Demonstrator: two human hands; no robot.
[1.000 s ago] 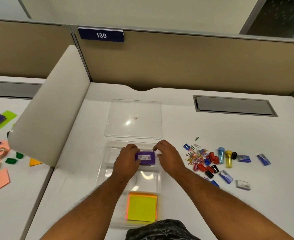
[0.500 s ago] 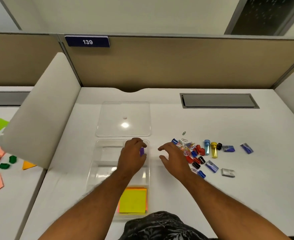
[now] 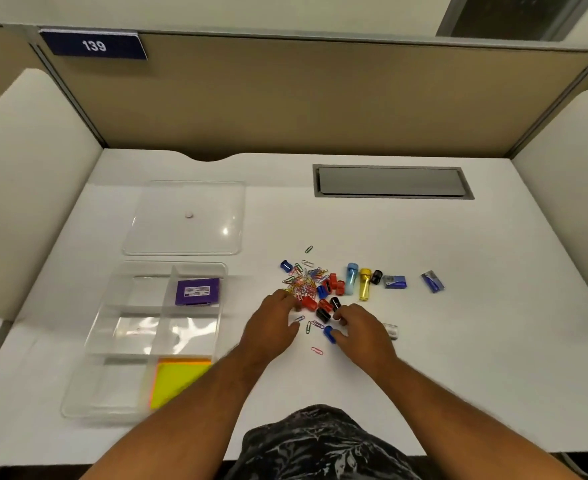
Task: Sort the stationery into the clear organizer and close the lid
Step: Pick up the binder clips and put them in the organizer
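The clear organizer point(image 3: 95, 341) lies open at the left of the desk. A purple box point(image 3: 197, 291) rests in its far right compartment and yellow sticky notes point(image 3: 178, 379) fill the near right one. Its clear lid point(image 3: 185, 218) lies flat behind it. To the right sits a heap of coloured paper clips point(image 3: 305, 280), red, black and blue sharpeners point(image 3: 334, 289), blue and yellow tubes point(image 3: 358, 280) and staple boxes point(image 3: 395, 282). My left hand point(image 3: 273, 325) and my right hand point(image 3: 363, 327) rest on the near side of the heap, fingers curled among the small pieces; a grasp cannot be told.
Padded dividers point(image 3: 26, 188) stand at both sides of the white desk. A grey cable hatch point(image 3: 392, 181) is set into the desk at the back right. Another staple box point(image 3: 432, 281) lies apart at the right. A loose pink clip point(image 3: 316, 350) lies near my wrists.
Both hands left the purple box, which now rests in the organizer's far right compartment, and moved right to the heap of clips and sharpeners. The view has swung right.
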